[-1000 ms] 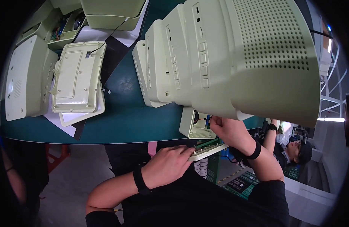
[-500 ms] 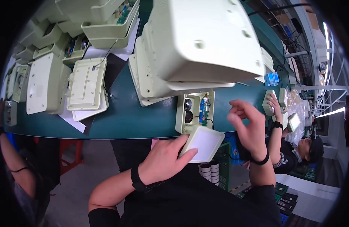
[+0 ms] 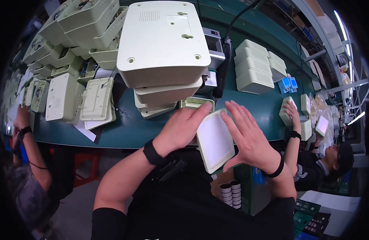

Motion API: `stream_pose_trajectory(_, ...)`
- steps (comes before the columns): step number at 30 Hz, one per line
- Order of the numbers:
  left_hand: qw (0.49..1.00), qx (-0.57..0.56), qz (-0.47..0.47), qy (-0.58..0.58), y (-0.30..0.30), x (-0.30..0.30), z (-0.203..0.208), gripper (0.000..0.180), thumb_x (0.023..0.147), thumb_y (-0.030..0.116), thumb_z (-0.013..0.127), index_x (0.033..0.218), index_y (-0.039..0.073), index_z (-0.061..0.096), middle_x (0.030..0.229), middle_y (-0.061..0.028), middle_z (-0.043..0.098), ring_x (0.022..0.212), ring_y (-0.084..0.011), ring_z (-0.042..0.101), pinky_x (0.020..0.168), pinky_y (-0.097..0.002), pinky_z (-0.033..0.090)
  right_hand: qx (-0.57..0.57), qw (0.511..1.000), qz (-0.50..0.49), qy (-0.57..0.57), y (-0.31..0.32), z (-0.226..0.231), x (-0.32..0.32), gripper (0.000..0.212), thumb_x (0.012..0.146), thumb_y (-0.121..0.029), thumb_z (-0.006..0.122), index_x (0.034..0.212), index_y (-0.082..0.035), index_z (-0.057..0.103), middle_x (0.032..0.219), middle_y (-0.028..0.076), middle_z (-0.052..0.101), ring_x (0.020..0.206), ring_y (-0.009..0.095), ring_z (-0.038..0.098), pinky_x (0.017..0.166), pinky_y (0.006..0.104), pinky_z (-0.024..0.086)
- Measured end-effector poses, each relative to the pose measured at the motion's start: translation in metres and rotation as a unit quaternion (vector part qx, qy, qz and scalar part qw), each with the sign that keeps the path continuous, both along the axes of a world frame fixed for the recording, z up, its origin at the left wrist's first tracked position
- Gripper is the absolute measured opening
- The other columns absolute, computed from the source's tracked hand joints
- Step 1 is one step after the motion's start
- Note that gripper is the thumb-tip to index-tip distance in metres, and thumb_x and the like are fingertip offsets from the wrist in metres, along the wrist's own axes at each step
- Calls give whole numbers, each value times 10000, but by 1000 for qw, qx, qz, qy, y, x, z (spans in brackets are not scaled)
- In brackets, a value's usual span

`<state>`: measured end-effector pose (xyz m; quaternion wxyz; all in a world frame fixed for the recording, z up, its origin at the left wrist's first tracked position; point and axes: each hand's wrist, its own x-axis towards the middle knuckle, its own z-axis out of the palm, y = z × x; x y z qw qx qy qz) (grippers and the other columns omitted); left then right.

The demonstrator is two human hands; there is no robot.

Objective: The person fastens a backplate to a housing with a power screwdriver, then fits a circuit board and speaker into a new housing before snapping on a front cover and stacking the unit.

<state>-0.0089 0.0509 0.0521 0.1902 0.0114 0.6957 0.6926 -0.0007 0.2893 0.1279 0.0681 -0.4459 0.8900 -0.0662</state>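
Observation:
Near the bench's front edge my left hand [image 3: 178, 130] is closed on a cream plastic cover [image 3: 217, 142] with a white, slightly glossy panel in its frame. The cover is tilted, its panel facing up. My right hand [image 3: 254, 140] has its fingers stretched out along the cover's right edge; whether they touch it I cannot tell. Just behind the cover lies an open cream housing [image 3: 195, 102], mostly hidden by the cover and my hands.
A tall stack of cream casings [image 3: 162, 44] stands behind the housing, beside a black corded tool [image 3: 223, 66]. Closed cream boxes [image 3: 254, 70] and blue pieces [image 3: 287, 85] sit to the right. Open casings [image 3: 88, 24] pile up at the left. Co-workers' arms [image 3: 297, 124] show at both sides.
The cover has been raised and turned more upright, with my left hand still on it. My right hand has moved left to the cover, its fingers straightening. The view has shifted.

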Motion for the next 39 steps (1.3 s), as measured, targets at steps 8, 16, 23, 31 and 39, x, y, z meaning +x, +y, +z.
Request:
stream_pose_trajectory(8,996,-54,-1,72,3,-8,-3,622,1107,524,423,1066,-21,720,829,-173,737,765,-314,735,732,-398,565,61,997,51,-2,-17,-4,-4,1395,480,-534,933,1611,-14,304,1603,311,340,1468,503,381,1239,571,294)
stream_pose_trajectory(16,971,-21,154,180,-5,42,-6,451,1088,364,551,1242,-40,678,807,-127,749,747,-226,739,734,-345,575,-71,991,-78,-80,25,-34,-34,1519,438,-574,987,1621,28,247,1610,281,358,1493,473,378,1239,524,312)
stream_pose_trajectory(23,985,19,-92,144,28,71,-41,399,1020,203,614,1356,-13,595,825,-147,753,686,-325,738,682,-399,592,-122,974,-111,-154,13,-41,-33,1495,443,-551,995,1615,19,263,1621,267,359,1487,447,401,1224,500,340)
stream_pose_trajectory(31,944,-223,-59,234,10,80,-60,287,1005,258,631,1169,23,650,668,-180,690,636,-388,709,601,-498,574,-28,996,-73,-34,-29,-43,-28,1431,484,-597,965,1610,-8,306,1579,307,382,1439,493,430,1185,547,372)
stream_pose_trajectory(39,928,-284,-67,233,8,89,-72,283,1020,289,618,1035,9,657,628,-164,680,600,-370,710,563,-485,575,56,998,-35,10,-53,-53,-40,1410,506,-698,907,1609,-29,341,1529,308,434,1408,497,445,1171,568,364)
